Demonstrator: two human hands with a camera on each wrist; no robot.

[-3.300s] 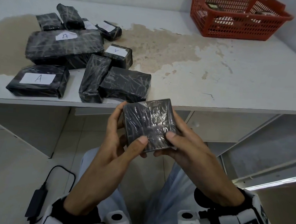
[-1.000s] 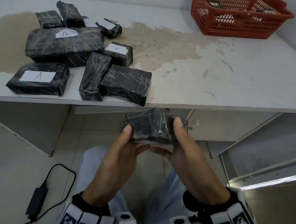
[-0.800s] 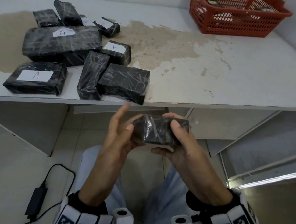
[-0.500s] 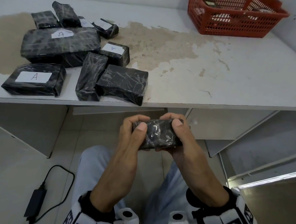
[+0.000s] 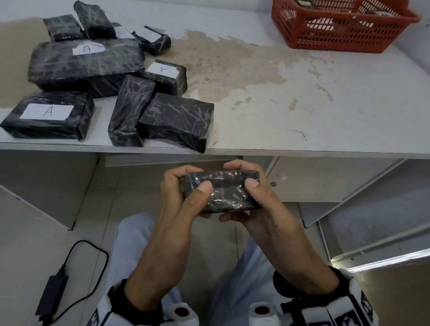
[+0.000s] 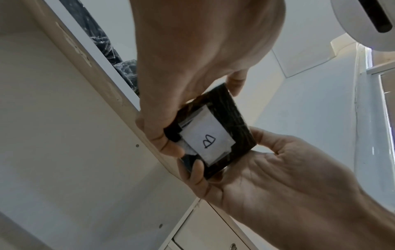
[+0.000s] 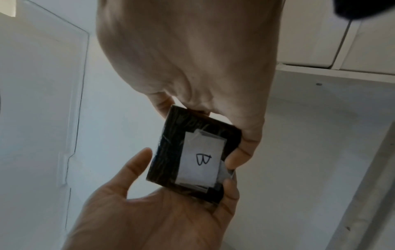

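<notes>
A small black plastic-wrapped package (image 5: 223, 190) hangs in front of me, below the table's front edge and over my lap. My left hand (image 5: 189, 184) grips its left end, thumb on the near face and fingers curled over the far edge. My right hand (image 5: 245, 192) grips the right end, thumb on top and fingers underneath. On the package's underside is a white label (image 6: 208, 140) with a handwritten "B", which also shows as the label (image 7: 200, 159) in the right wrist view. The head view does not show it.
Several black wrapped packages (image 5: 176, 120) lie on the left of the stained white table (image 5: 319, 115), some labelled "A" (image 5: 46, 112). A red basket (image 5: 340, 24) holding items stands at the back right. A charger and cable (image 5: 53, 286) lie on the floor at the left.
The package has been turned in both hands from broad face up to a narrow side facing me. My left hand opened briefly and took hold again. The label side now faces down.
</notes>
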